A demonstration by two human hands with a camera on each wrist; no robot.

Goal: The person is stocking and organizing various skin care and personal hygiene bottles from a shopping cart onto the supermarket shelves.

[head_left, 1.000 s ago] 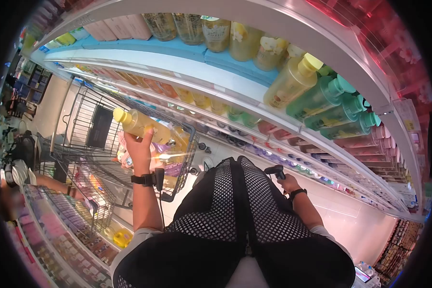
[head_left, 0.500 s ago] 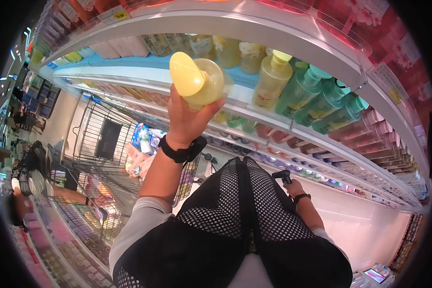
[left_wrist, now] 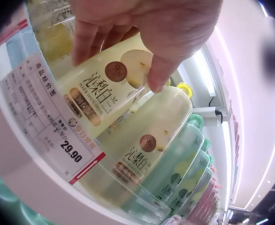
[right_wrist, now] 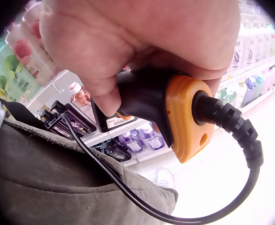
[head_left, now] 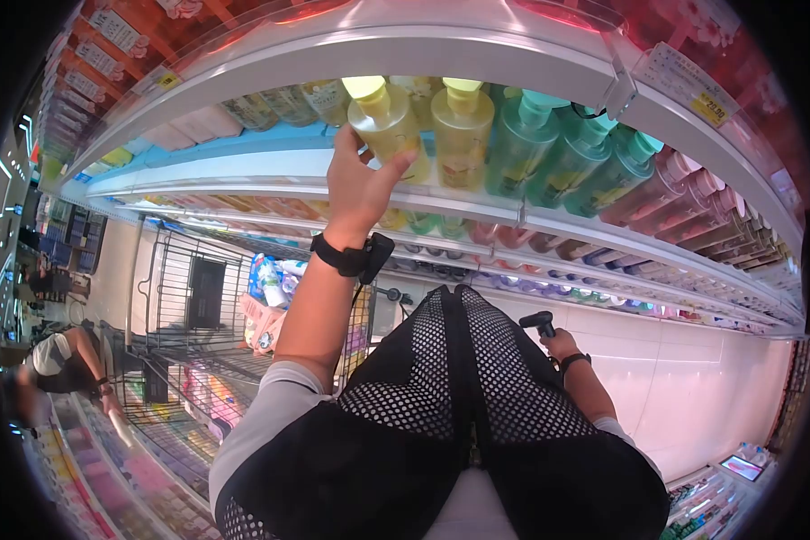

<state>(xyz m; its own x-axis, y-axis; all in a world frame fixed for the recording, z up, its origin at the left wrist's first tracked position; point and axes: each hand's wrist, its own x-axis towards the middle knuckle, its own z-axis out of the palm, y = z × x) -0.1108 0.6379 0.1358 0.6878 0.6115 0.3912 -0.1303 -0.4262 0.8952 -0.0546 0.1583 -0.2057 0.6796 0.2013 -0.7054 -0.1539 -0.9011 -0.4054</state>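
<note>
My left hand (head_left: pixel 360 184) grips a yellow pump bottle (head_left: pixel 389 130) on the shelf, beside another yellow bottle (head_left: pixel 462 135). In the left wrist view the hand (left_wrist: pixel 151 33) has its thumb across the front of the pear-labelled bottle (left_wrist: pixel 97 84), whose top is hidden by the hand. A price tag (left_wrist: pixel 53 122) reading 29.90 stands at the shelf edge below it. Low by the body, my right hand (head_left: pixel 561 344) holds a black handheld device (head_left: pixel 538 320). The right wrist view shows the hand (right_wrist: pixel 142 37) curled round that black and orange device (right_wrist: pixel 186 119) with its cable.
Green pump bottles (head_left: pixel 526 148) and pink ones (head_left: pixel 657 193) line the shelf to the right. A wire cart (head_left: pixel 175 297) holding a blue pack and a pink pack (head_left: pixel 263 322) stands at the left. Beyond it, another person (head_left: pixel 72 360) reaches toward the opposite shelves.
The left hand has carried the yellow bottle up from above the cart and into the shelf row. The right hand keeps hold of the device. The other person has changed posture.
</note>
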